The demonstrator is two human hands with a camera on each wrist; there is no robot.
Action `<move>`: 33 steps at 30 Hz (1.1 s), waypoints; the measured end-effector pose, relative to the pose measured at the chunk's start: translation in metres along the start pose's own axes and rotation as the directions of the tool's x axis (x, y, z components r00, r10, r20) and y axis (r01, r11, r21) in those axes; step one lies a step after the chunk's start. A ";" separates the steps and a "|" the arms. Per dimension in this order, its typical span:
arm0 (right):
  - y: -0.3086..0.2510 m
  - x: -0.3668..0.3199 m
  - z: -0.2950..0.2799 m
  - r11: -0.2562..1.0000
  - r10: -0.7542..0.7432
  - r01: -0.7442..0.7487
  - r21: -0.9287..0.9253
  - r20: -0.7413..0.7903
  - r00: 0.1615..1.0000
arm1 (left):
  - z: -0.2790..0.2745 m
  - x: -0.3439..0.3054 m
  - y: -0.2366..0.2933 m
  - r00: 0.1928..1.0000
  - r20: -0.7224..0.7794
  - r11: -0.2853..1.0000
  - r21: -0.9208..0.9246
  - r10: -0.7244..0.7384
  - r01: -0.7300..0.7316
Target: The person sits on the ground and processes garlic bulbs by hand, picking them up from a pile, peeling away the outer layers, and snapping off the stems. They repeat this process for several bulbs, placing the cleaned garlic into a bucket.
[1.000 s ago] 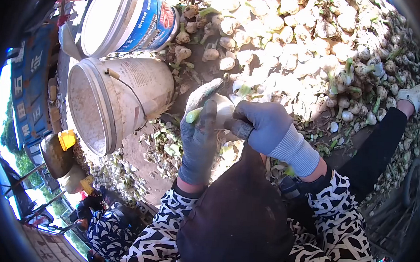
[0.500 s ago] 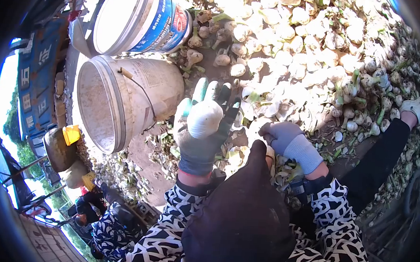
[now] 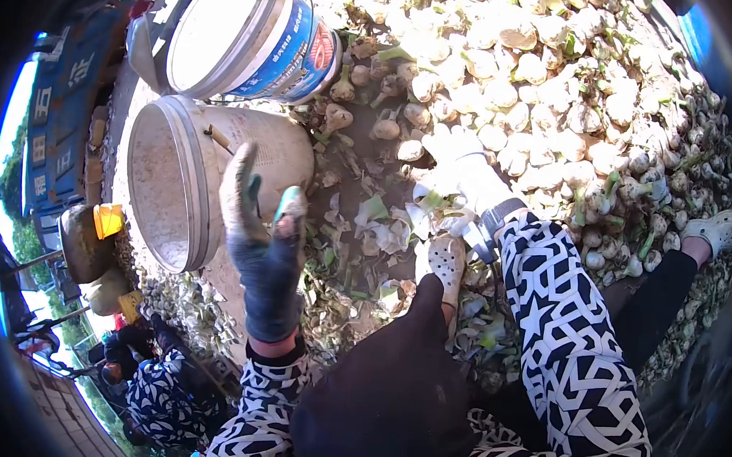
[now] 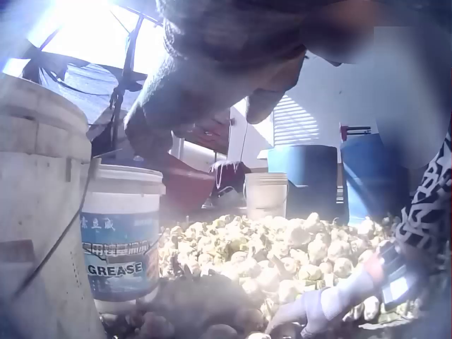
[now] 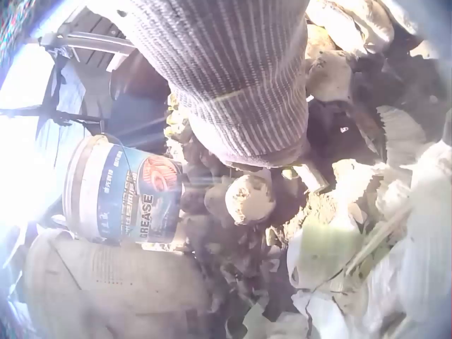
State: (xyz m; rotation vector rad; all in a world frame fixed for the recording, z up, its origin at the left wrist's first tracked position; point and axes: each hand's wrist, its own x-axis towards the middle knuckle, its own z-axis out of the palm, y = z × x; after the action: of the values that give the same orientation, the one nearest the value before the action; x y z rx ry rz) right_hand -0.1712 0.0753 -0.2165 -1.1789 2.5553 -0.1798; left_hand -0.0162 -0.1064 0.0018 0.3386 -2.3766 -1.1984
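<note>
My gloved left hand [image 3: 262, 244] is in front of the dirty white bucket [image 3: 255, 140] in the head view, thumb and fingers apart, holding nothing visible. In the left wrist view its dark fingers [image 4: 152, 106] hang down near the buckets. My gloved right hand [image 3: 461, 155] reaches to the near edge of a heap of garlic bulbs [image 3: 546, 114], washed out by sunlight. From the left wrist view, the right hand [image 4: 314, 311] stretches low over the bulbs with fingers spread. One garlic bulb [image 5: 251, 200] lies just past the glove [image 5: 240, 85] in the right wrist view.
A second bucket with a blue label [image 3: 289, 46] stands beside the first. Peeled skins [image 3: 383, 221] litter the ground near my shoe [image 3: 441, 265]. Blue barrels [image 4: 304, 176] stand behind the heap. Another person [image 3: 167, 392] sits at the lower left.
The left hand held a garlic bulb, then showed it on the spread palm; now it has moved left to the bucket without the bulb visible. The right hand has reached forward to the heap.
</note>
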 end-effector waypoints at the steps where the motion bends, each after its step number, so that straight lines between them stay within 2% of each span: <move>1: 0.007 0.001 0.009 1.000 -0.008 0.008 -0.006 0.001 1.000 | 0.029 -0.022 -0.037 0.995 0.058 0.996 0.020 -0.085 0.084; 2: 0.016 -0.002 0.027 0.898 0.043 -0.011 0.439 -0.062 0.997 | 0.058 -0.027 -0.044 0.966 0.176 0.946 -0.231 -0.190 0.228; 3: 0.020 -0.008 0.033 0.611 0.122 -0.006 0.792 -0.086 0.989 | 0.076 -0.033 -0.056 0.946 0.271 0.978 -0.064 -0.176 0.200; 4: -0.001 -0.027 -0.017 0.442 0.330 -0.178 0.879 0.025 0.944 | 0.090 -0.037 -0.054 0.934 0.307 0.983 0.086 -0.182 0.163; 5: -0.017 -0.038 -0.040 -0.243 0.278 -0.289 0.926 0.352 0.894 | 0.106 -0.045 -0.058 0.941 0.267 0.954 -0.155 -0.209 0.256; 7: -0.034 -0.076 -0.024 -0.469 0.302 -0.039 0.883 0.202 0.932 | 0.117 -0.044 -0.047 0.909 0.336 0.924 -0.203 -0.244 0.323; 8: -0.033 -0.085 -0.005 0.337 0.327 0.164 0.927 -0.279 0.903 | 0.117 -0.043 -0.039 0.916 0.336 0.914 -0.256 -0.220 0.314; 9: -0.037 -0.091 -0.012 0.906 -0.011 0.264 0.331 -0.605 0.796 | 0.118 -0.046 -0.034 0.927 0.316 0.904 -0.304 -0.202 0.301; 10: -0.043 -0.103 -0.019 0.387 0.277 0.309 0.869 -0.429 0.860 | 0.113 -0.049 -0.031 0.934 0.320 0.958 -0.181 -0.156 0.222; 11: -0.044 -0.108 -0.046 0.572 0.256 0.175 0.801 -0.377 0.890 | 0.106 -0.052 -0.029 0.938 0.328 0.989 -0.055 -0.110 0.136; 12: -0.042 -0.108 -0.066 0.661 0.224 0.084 0.746 -0.303 0.926 | 0.103 -0.052 -0.026 0.941 0.323 0.989 -0.061 -0.105 0.131; 13: -0.040 -0.109 -0.080 0.741 0.201 -0.002 0.671 -0.219 0.955 | 0.099 -0.053 -0.022 0.953 0.303 0.996 -0.072 -0.034 0.058; 14: -0.045 -0.110 -0.087 0.746 0.198 -0.001 0.665 -0.220 0.955 | 0.097 -0.053 -0.018 0.959 0.281 0.997 -0.081 0.036 -0.014; 15: -0.055 -0.109 -0.092 0.368 0.298 0.107 0.924 -0.226 0.927 | 0.098 -0.055 -0.014 0.960 0.276 0.996 -0.085 0.036 -0.013; 16: -0.060 -0.109 -0.096 -0.085 0.388 0.230 0.969 -0.181 0.904 | 0.099 -0.057 -0.012 0.960 0.281 0.972 -0.220 -0.015 0.080; 17: -0.057 -0.113 -0.099 -0.082 0.384 0.227 0.970 -0.180 0.906 | 0.101 -0.058 -0.009 0.954 0.293 0.922 -0.348 -0.065 0.170; 18: -0.051 -0.118 -0.102 0.120 0.363 0.163 0.979 -0.196 0.911 | 0.097 -0.049 0.009 0.927 0.350 0.833 -0.465 -0.138 0.299; 19: -0.046 -0.123 -0.102 0.315 0.340 0.096 0.944 -0.207 0.917 | 0.092 -0.048 0.012 0.766 0.555 0.406 -0.650 -0.325 0.643; 22: -0.046 -0.133 -0.101 0.257 0.385 0.073 0.964 -0.172 0.907 | 0.093 -0.055 -0.013 0.760 0.580 0.454 -0.616 -0.292 0.644; 23: -0.047 -0.137 -0.103 0.234 0.420 0.083 0.969 -0.178 0.890 | 0.092 -0.056 -0.024 0.829 0.554 0.809 -0.453 -0.073 0.374; 24: -0.046 -0.140 -0.106 0.387 0.376 0.102 0.916 -0.258 0.890 | 0.092 -0.058 -0.032 0.797 0.582 0.971 -0.238 0.157 -0.018; 25: -0.048 -0.143 -0.110 0.382 0.378 0.102 0.918 -0.256 0.889 | 0.093 -0.064 -0.035 0.795 0.586 0.972 -0.235 0.155 -0.017; 27: -0.056 -0.152 -0.119 0.241 0.275 0.103 0.965 -0.170 0.946 | 0.087 -0.038 0.016 0.855 0.512 0.986 -0.082 -0.085 0.147; 28: -0.055 -0.158 -0.123 0.143 0.111 0.029 0.989 -0.045 0.993 | 0.093 -0.054 -0.013 0.892 0.452 0.999 -0.046 0.027 -0.006; 29: -0.063 -0.162 -0.121 -0.100 0.047 -0.095 0.990 0.100 0.994 | 0.095 -0.049 -0.027 0.798 0.600 0.998 -0.062 0.052 -0.018; 31: -0.065 -0.164 -0.131 -0.407 -0.055 -0.241 0.881 0.240 0.969 | 0.106 -0.046 -0.057 0.751 0.655 0.983 -0.071 -0.082 0.170; 32: -0.062 -0.164 -0.119 -0.411 -0.049 -0.235 0.881 0.236 0.970 | 0.109 -0.048 -0.053 0.832 0.554 0.987 0.145 -0.025 -0.066; 33: -0.055 -0.163 -0.095 -0.558 -0.066 -0.237 0.796 0.242 0.968 | 0.111 -0.050 -0.049 0.885 0.459 0.888 0.374 0.073 -0.267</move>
State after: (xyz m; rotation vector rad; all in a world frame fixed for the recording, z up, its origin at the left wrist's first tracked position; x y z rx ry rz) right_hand -0.0649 0.1611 -0.0755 0.0651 0.9181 -1.8316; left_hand -0.0279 -0.0377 -0.1095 -0.0242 -2.9881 -0.7053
